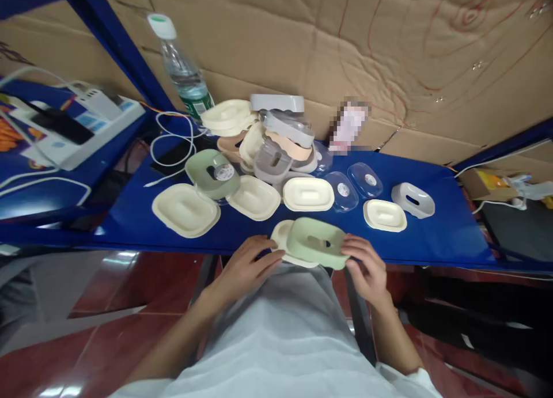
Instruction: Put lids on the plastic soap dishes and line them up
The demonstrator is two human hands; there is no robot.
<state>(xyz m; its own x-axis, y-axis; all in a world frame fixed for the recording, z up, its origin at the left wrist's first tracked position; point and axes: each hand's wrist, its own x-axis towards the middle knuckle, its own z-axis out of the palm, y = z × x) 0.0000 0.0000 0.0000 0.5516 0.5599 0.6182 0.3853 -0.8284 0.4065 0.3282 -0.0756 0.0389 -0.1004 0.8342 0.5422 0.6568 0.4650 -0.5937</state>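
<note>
- Blue shelf (444, 237) carrying everything, cardboard behind its far edge.
- Heap of dish parts (272, 141) crowding far left, water bottle (184, 69) behind it.
- Green soap-dish top (317, 242) at near edge, seated on cream tray (281, 234), presumably for mating.
- Left hand (246, 268) gripping tray's side; right hand (367, 268) clamped on green top's end.
- Clear lids (358, 185) and grey dish (412, 199) lying rightward, well apart.

Matt green plastic tray (317, 242), glossy blue table (436, 237), creased brown cardboard wall (345, 46), clear plastic bottle (184, 69)
</note>
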